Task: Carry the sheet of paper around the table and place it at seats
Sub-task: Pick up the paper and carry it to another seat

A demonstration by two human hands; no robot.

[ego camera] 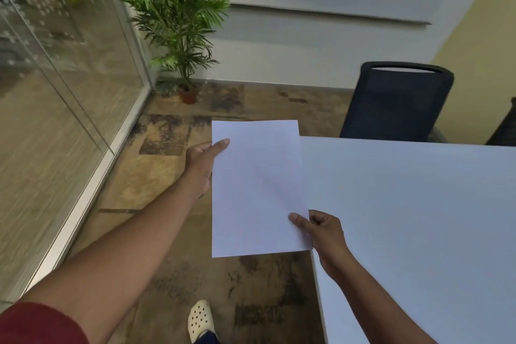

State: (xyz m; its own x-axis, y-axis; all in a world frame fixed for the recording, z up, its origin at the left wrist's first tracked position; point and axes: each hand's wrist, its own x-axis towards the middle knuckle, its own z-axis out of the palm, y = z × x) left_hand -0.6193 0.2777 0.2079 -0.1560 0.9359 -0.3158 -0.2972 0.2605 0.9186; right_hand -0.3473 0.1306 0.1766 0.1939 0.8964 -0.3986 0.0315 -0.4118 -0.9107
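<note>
A blank white sheet of paper [255, 187] hangs in the air over the floor, just left of the white table [418, 218], with its right edge overlapping the table's corner. My left hand [199, 166] grips the sheet's upper left edge, thumb on top. My right hand [324, 232] pinches its lower right corner, above the table's left edge. A dark mesh office chair [396, 103] stands at the table's far side, pushed in.
A glass partition [64, 86] runs along the left. A potted palm [178, 25] stands in the far corner. Patterned carpet lies between the glass and the table. My foot in a white clog [201, 321] is at the bottom. A second dark chair [505, 128] shows at the right edge.
</note>
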